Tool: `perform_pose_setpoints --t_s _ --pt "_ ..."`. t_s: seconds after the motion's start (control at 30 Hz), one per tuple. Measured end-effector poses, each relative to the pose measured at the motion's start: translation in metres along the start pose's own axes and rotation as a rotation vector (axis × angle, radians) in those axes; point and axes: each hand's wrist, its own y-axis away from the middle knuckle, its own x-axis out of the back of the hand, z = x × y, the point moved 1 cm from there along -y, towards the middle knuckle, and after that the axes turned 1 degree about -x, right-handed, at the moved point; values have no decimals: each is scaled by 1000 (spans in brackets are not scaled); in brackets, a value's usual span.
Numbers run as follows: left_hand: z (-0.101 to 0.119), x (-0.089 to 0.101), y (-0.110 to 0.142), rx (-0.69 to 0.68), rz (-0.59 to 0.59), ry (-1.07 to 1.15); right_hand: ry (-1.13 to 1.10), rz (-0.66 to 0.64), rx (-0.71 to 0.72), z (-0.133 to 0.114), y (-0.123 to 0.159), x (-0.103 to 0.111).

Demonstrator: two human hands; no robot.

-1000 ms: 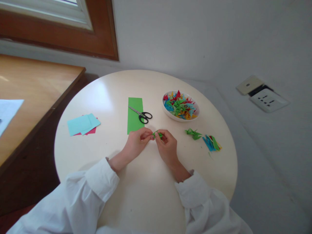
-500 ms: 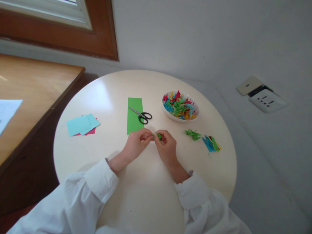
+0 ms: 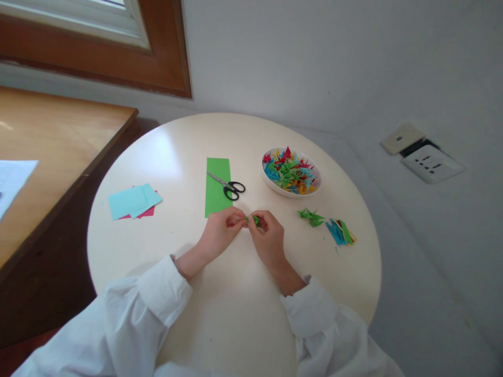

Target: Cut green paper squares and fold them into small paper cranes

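Between my two hands is a small folded green paper (image 3: 256, 221), partly covered by fingers, so its exact shape is hidden. My left hand (image 3: 220, 230) pinches its left end with thumb and fingertips. From the other side, my right hand (image 3: 269, 235) is closed on it, thumb on top. Just beyond my left hand lies a green paper sheet (image 3: 214, 196), with black-handled scissors (image 3: 230, 189) resting open across it. To the right of my right hand sit folded green paper cranes (image 3: 312, 217).
A white bowl (image 3: 291, 195) of colourful paper cranes stands at the back right of the round table (image 3: 188, 141). Paper strips (image 3: 341, 232) lie near the right edge. Light blue squares (image 3: 128, 202) overlap red paper (image 3: 148, 211) on the left. A wooden desk (image 3: 58, 131) stands beyond.
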Motion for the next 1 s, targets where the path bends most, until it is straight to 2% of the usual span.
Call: perform_pose_setpoints --t_s 0.2,0.33,0.53,0.67,0.87,1.0 --pt "-3 -2 -1 41 5 86 14 -5 -8 0 0 -1" --pt "-4 -2 -3 59 0 160 -57 -44 -32 4 0 -2" --pt "-7 0 -5 61 -44 144 -115 -66 -56 8 0 -3" --pt "-8 0 -4 52 -32 119 -115 -74 -61 6 0 -3" --pt "-5 1 -4 35 40 65 -5 8 81 0 -2 3" --pt "-4 3 -4 33 80 61 47 2 121 -1 -3 5"
